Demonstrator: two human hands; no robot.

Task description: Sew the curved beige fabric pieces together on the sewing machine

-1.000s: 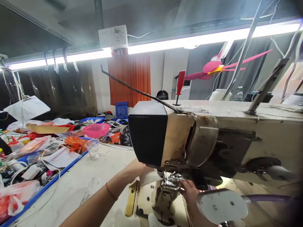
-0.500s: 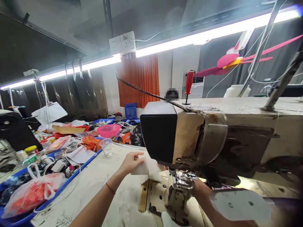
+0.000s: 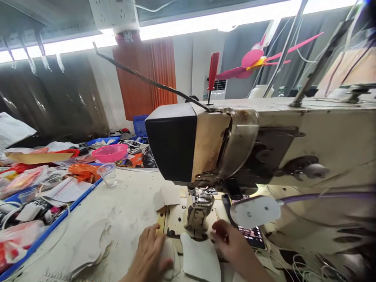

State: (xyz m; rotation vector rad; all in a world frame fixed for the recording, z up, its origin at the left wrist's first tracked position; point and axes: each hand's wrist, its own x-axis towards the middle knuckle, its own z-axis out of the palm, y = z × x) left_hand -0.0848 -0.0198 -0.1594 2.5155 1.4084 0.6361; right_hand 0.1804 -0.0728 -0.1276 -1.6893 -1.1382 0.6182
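Note:
A post-bed sewing machine (image 3: 173, 149) stands before me, with its metal post and presser foot (image 3: 201, 205) low in the middle. My left hand (image 3: 151, 250) lies left of the post, fingers stretched over small white pieces (image 3: 175, 262). Beside them a curved white sheet piece (image 3: 201, 258) lies in front of the post. To its right is my right hand (image 3: 232, 244), slightly blurred, its fingers bent with a gap from the thumb; nothing shows in it. Another white piece (image 3: 167, 197) rests behind the post at the left.
Stacked white pieces (image 3: 91, 244) lie on the left tabletop. A clear plastic cup (image 3: 108, 174) stands near a cluttered blue-edged tray (image 3: 78, 200). At the right are a lit phone (image 3: 252, 237), a pale oval plate (image 3: 255, 211) and loose cords. A red-handled screwdriver (image 3: 214, 70) stands on the machine.
The view has swung right and down. Both hands have come toward me: the left let go of the white piece behind the post, the right came out from behind the machine's post.

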